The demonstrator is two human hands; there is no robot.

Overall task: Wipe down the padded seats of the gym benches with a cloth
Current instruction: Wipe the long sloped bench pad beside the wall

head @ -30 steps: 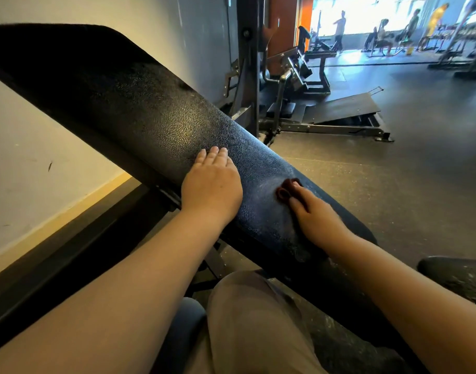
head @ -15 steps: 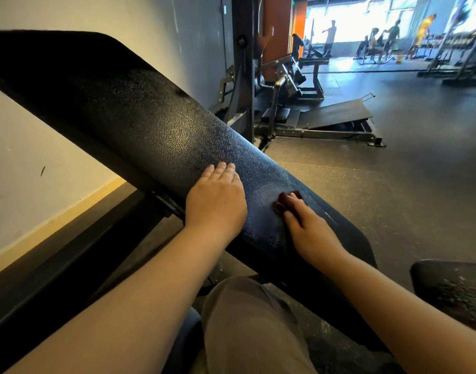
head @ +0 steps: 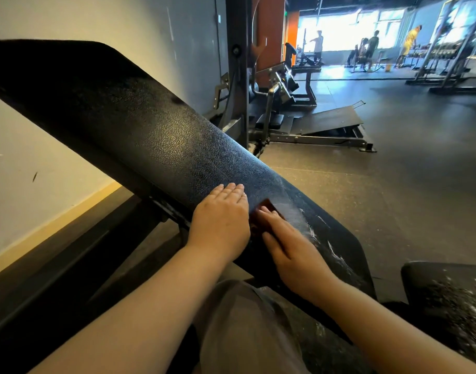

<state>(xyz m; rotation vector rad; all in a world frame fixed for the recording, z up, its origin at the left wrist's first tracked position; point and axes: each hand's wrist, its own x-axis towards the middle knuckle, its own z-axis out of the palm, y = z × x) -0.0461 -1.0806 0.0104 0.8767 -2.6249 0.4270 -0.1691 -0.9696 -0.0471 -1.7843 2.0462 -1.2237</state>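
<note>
Cloth (head: 264, 211), dark reddish brown, lies flat on the black padded bench (head: 161, 147) in the head view, just beside the left hand (head: 222, 222) at that hand's 3 o'clock and under the fingers of the right hand (head: 288, 247). The right hand presses the cloth onto the pad with straight fingers held together, pointing toward 11 o'clock. The left hand rests palm down on the pad, fingers straight and close together, pointing toward 12 o'clock. The bench slopes up toward 10 o'clock. Pale streaks mark the pad at the right hand's 3 o'clock. A second dark pad (head: 447, 300) sits toward 4 o'clock, speckled white.
</note>
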